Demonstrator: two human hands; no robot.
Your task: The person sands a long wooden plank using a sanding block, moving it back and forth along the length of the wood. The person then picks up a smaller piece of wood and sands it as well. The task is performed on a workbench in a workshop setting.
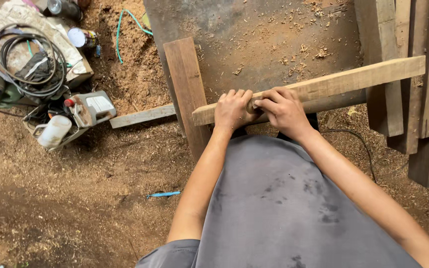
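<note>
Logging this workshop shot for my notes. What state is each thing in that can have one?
Long pale wooden plank: held level, gripped near one end.
Left hand: closed on the plank.
Right hand: closed on the plank.
Dark brown wooden board: lying flat.
Black coiled hose: coiled up.
White plastic jug: on its side.

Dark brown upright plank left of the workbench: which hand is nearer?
Left. The left hand grips the pale wooden board just right of the dark brown plank; the right hand sits farther right on that board.
</note>
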